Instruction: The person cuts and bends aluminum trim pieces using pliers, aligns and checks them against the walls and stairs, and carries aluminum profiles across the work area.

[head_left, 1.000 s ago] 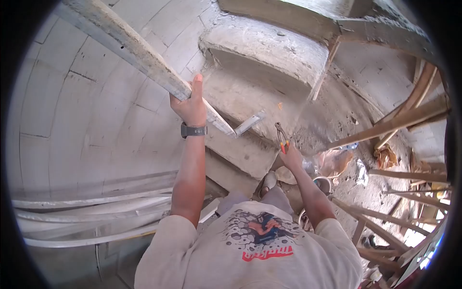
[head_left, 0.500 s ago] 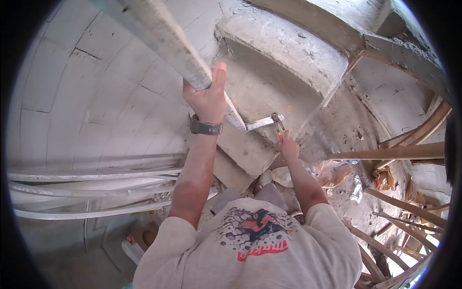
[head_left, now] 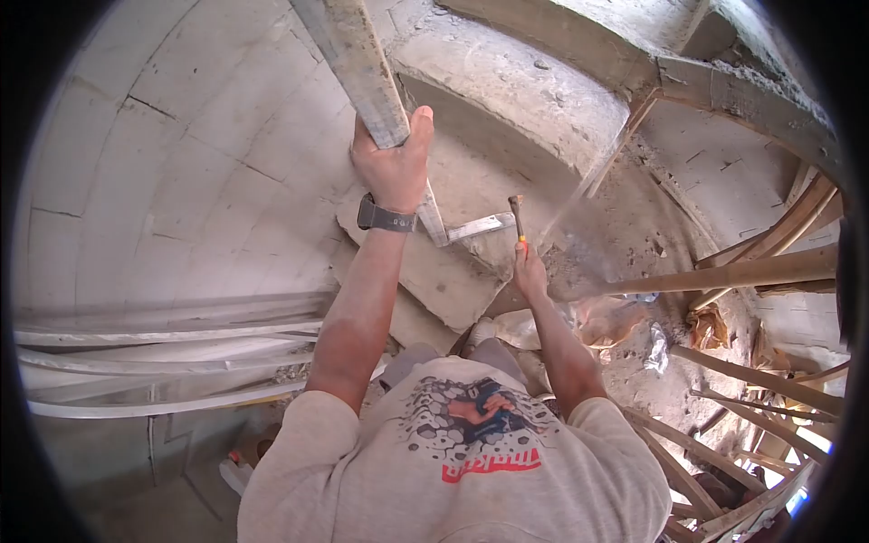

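Note:
My left hand [head_left: 392, 167], with a dark watch on its wrist, is wrapped round a long pale wooden board [head_left: 362, 72] that rises toward the top of the view. Below the hand the board's lower end meets a short pale piece [head_left: 482, 226] at an angle, over a concrete step. My right hand [head_left: 529, 271] is closed round the red and yellow handles of metal pincers [head_left: 517, 217]. The head of the pincers is upright beside the right end of the short piece; whether they touch is unclear.
Concrete steps [head_left: 507, 81] climb toward the upper right beside a block wall [head_left: 181, 181]. Long pale strips [head_left: 172, 365] lie at the lower left. Wooden poles [head_left: 742, 271], crumpled plastic [head_left: 606, 321] and more timber stand or lie at the right.
The pincers have moved up and left to the short piece's end, and have turned edge-on. The board in my left hand now stands steeper. The whole view has shifted.

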{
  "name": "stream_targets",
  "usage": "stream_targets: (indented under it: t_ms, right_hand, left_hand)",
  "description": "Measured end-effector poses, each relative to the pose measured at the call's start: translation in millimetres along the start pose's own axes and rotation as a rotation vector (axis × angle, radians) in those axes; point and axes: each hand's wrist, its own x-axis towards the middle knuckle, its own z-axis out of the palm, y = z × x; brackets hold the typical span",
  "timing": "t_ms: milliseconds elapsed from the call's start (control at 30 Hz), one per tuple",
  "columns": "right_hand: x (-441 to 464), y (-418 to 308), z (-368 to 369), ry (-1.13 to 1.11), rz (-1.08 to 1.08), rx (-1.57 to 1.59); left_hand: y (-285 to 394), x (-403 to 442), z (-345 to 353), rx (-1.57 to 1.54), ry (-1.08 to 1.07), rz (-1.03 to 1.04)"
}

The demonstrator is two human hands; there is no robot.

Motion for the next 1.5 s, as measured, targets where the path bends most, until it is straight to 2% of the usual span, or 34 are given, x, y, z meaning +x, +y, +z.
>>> stream_targets:
  t_ms: [133, 167, 267, 333, 367, 467, 633, 733, 833, 1067, 1167, 1233, 1333, 1433, 1500]
  right_hand:
    - [-15, -13, -13, 0.113, -0.001, 0.125]
    - [-15, -8, -10, 0.094, -0.010, 0.053]
    - [0, 14, 2, 0.007, 0.009, -0.160]
    - [12, 20, 6, -0.116, 0.086, -0.296]
    - [24, 19, 6, -0.087, 0.068, -0.252]
    - [19, 19, 4, -0.024, 0.043, -0.138]
    - [2, -30, -23, 0.086, 0.005, 0.033]
    - [-5, -29, -18, 0.040, 0.010, -0.114]
    - [10, 7, -1, -0.167, 0.081, -0.336]
    - [19, 20, 1, -0.150, 0.057, -0.232]
    - [20, 8, -8, -0.108, 0.033, -0.177]
    - [-1, -33, -33, -0.043, 0.023, -0.116]
    - [-17, -43, -34, 0.022, -0.082, 0.008]
    - [7, 3, 2, -0.116, 0.072, -0.211]
    - [1, 18, 8, -0.086, 0.056, -0.148]
  left_hand:
    - [-6, -1, 4, 0.025, 0.009, 0.089]
    - [-9, -2, 4, 0.025, 0.013, 0.125]
    - [-4, -5, 5, -0.027, 0.001, 0.055]
    - [1, -7, 4, 0.106, 0.010, 0.087]
    - [3, -1, 6, 0.168, 0.019, 0.118]
    - [-5, -6, 3, 0.042, -0.052, 0.031]
    - [-18, -7, 2, 0.008, -0.033, 0.076]
    - [-9, -6, 4, 0.034, -0.034, 0.060]
    - [6, -7, 7, 0.093, -0.028, 0.091]
    - [2, -4, 14, 0.006, -0.092, 0.074]
    - [2, -4, 17, 0.026, -0.098, 0.093]
    - [6, -6, 20, -0.012, -0.107, 0.063]
    - [4, -6, 22, 0.011, -0.103, 0.069]
    - [5, -4, 19, 0.039, -0.124, 0.027]
    - [6, -8, 17, 0.065, -0.115, 0.023]
